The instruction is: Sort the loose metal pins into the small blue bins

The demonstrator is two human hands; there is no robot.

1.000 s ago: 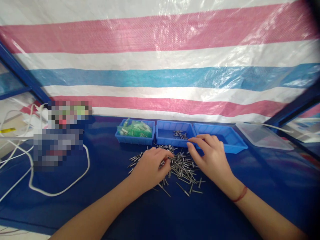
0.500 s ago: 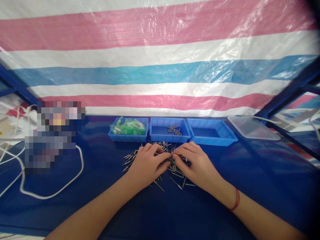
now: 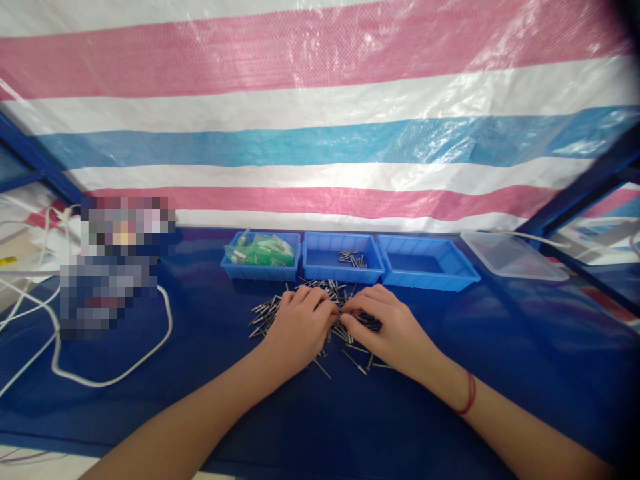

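Observation:
A heap of loose metal pop rivets (image 3: 265, 313) with thin stems lies on the blue table, partly covered by my hands. My left hand (image 3: 303, 323) rests palm down over the heap, its fingers curled and the thumb drawn in; what they close on is hidden. From the right, my right hand (image 3: 393, 323) meets it at the middle of the heap. Its thumb and index finger come together in a pinch beside the left fingertips, and anything between them is too small to make out. A few rivets (image 3: 355, 362) lie apart at the near edge of the heap.
Behind the heap stand a blue bin (image 3: 260, 273) with green plastic packets, a middle blue bin (image 3: 343, 272) with several rivets and a right blue bin (image 3: 430, 280). A clear lid (image 3: 513, 257) lies at right. A white cable (image 3: 170, 320) loops at left near blurred items.
My left hand has rolled inward, its thumb now tucked near the fingers. The right fingertips have shifted slightly left. The view has moved a little; the bins look unchanged.

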